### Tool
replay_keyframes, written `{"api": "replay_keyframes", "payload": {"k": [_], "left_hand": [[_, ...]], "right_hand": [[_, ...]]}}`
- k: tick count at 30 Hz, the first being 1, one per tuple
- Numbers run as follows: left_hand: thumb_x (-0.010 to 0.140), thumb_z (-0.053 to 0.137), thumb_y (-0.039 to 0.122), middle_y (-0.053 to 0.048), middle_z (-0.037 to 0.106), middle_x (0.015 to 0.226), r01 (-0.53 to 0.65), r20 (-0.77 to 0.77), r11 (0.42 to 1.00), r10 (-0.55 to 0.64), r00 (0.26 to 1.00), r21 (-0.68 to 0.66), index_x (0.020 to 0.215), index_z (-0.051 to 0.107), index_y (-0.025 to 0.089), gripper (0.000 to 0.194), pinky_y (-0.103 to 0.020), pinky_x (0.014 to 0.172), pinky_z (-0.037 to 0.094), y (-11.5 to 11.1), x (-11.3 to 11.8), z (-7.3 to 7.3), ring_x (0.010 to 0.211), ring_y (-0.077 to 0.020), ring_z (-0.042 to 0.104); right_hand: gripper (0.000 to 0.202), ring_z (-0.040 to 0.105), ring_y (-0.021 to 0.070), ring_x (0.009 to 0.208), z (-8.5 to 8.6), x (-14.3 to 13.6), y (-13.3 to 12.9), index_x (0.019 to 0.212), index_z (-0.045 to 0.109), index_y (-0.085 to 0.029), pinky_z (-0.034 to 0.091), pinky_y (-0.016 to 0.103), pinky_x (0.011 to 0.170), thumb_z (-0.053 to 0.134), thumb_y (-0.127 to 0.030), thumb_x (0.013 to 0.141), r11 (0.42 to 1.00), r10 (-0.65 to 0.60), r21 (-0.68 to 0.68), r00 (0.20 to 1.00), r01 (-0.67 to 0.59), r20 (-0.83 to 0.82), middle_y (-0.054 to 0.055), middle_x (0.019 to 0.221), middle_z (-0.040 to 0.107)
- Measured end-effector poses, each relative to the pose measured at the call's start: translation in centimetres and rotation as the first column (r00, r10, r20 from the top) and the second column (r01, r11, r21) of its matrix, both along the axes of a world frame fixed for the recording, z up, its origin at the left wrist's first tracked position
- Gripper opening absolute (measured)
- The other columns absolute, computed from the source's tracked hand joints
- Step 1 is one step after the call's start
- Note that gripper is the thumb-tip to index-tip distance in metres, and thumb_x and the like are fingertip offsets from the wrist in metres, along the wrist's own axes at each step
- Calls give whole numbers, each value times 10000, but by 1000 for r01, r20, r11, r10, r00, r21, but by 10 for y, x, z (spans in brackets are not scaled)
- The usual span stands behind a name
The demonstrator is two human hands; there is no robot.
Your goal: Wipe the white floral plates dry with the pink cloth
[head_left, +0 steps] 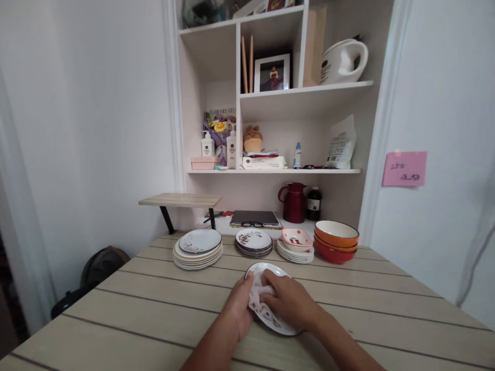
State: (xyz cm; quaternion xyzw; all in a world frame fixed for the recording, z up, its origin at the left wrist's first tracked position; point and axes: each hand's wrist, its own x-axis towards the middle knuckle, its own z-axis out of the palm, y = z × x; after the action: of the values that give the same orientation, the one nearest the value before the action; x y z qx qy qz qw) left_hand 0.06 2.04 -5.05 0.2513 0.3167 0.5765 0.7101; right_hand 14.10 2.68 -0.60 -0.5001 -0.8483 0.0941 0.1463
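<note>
A white plate [266, 266] with a dark rim is tilted up off the table in front of me. My left hand [237, 309] grips its left edge, thumb on the upper side. A crumpled pale cloth [256, 298] lies across the left part of the plate. My right hand [290, 300] has its fingers closed on that cloth and presses it against the plate's face. The right palm and cloth cover much of the plate's middle. The left fingers under the plate are hidden.
Behind the plate stand a tall plate stack [199, 257], a smaller dark-rimmed stack [253, 242], small dishes topped by a pink bowl [297, 238], and orange and red bowls [336, 242]. A red jug [294, 202] and a laptop [257, 217] are farther back, below shelves [274, 171].
</note>
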Motion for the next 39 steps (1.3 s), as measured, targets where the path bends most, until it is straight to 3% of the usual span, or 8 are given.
{"api": "replay_keyframes", "payload": {"k": [6, 13, 16, 19, 22, 29, 35, 39], "left_hand": [[854, 567, 403, -143, 723, 955, 25, 22, 999, -25, 999, -25, 1152, 592, 121, 411, -372, 807, 491, -1, 1, 2, 830, -255, 687], [863, 549, 426, -152, 716, 996, 23, -4, 998, -24, 1000, -51, 1154, 600, 126, 421, -384, 834, 486, -6, 1, 7, 885, -263, 679], [861, 552, 430, -158, 709, 1025, 22, 1, 999, -22, 1000, -35, 1183, 579, 126, 444, -381, 847, 481, -6, 0, 5, 912, -261, 673], [860, 558, 421, -154, 703, 1050, 17, 24, 1000, -17, 1000, -12, 1210, 558, 140, 448, -374, 852, 478, -5, 0, 4, 924, -256, 670], [856, 568, 416, -149, 704, 1043, 26, 49, 1000, -26, 998, 9, 1203, 564, 141, 444, -371, 846, 478, -3, 0, 3, 908, -256, 674], [865, 560, 381, -142, 721, 956, -19, 13, 999, 19, 1000, -51, 1144, 592, 110, 391, -356, 807, 490, 2, 1, -1, 818, -238, 685], [830, 608, 398, -142, 717, 982, 20, 16, 1000, -19, 1000, -7, 1183, 571, 130, 444, -345, 800, 489, 0, 0, -1, 855, -243, 679], [833, 607, 374, -144, 715, 993, 14, -4, 1000, -14, 1000, -16, 1209, 552, 135, 449, -346, 807, 487, -1, -2, -1, 870, -243, 678]], "right_hand": [[247, 619, 220, 897, -7, 0, 9, 1040, 529, -283, 257, 280, 608, 522, -391, 818, 996, -91, 16, 995, 92, -32, 20, 999, 694], [298, 625, 267, 893, -4, 19, 16, 1076, 540, -269, 261, 292, 587, 495, -408, 816, 986, -160, -25, 984, 162, 80, 73, 994, 697], [269, 623, 275, 838, 1, 28, 12, 981, 594, -250, 259, 301, 580, 532, -404, 770, 991, -112, -49, 978, 122, 176, 98, 974, 695], [200, 611, 245, 789, 4, 34, 7, 872, 614, -247, 259, 298, 576, 572, -371, 721, 995, 24, -97, 982, -6, 187, 73, 902, 697], [190, 604, 219, 780, 3, 25, 4, 887, 599, -248, 265, 292, 585, 562, -349, 731, 996, 61, -68, 990, -53, 125, 50, 884, 693], [267, 623, 226, 912, -8, -3, 6, 1066, 531, -266, 312, 293, 650, 450, -412, 857, 993, -77, 91, 997, 77, -6, 46, 1012, 695], [303, 634, 277, 910, -4, 19, 17, 1081, 546, -259, 320, 306, 615, 448, -432, 853, 979, -202, 32, 971, 199, 132, 89, 1025, 695], [253, 633, 276, 836, 5, 33, 14, 928, 621, -229, 308, 306, 598, 509, -407, 789, 989, -129, -46, 963, 144, 238, 109, 955, 699]]}}
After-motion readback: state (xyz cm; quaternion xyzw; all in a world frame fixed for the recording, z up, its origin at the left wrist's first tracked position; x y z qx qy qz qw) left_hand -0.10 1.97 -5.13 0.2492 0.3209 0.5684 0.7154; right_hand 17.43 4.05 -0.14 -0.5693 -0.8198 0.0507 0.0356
